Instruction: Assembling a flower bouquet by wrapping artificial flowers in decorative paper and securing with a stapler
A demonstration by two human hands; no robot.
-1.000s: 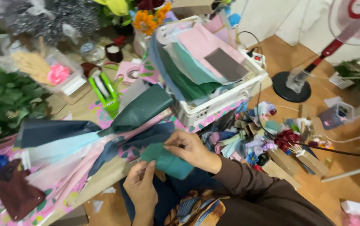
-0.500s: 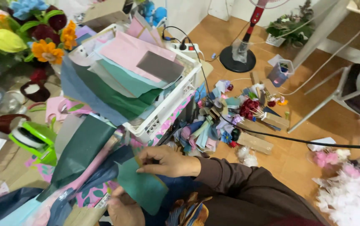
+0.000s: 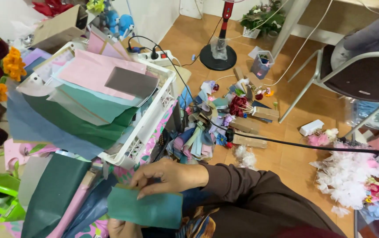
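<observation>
Two hands (image 3: 165, 176) pinching teal sheet (image 3: 147, 209) edges.

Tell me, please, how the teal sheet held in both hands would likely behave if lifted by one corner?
The teal rectangular paper sheet looks thin, so it would probably droop. It seems light: the right hand pinches its top edge with fingertips only. The left hand supports it below, suggesting floppiness.
</observation>
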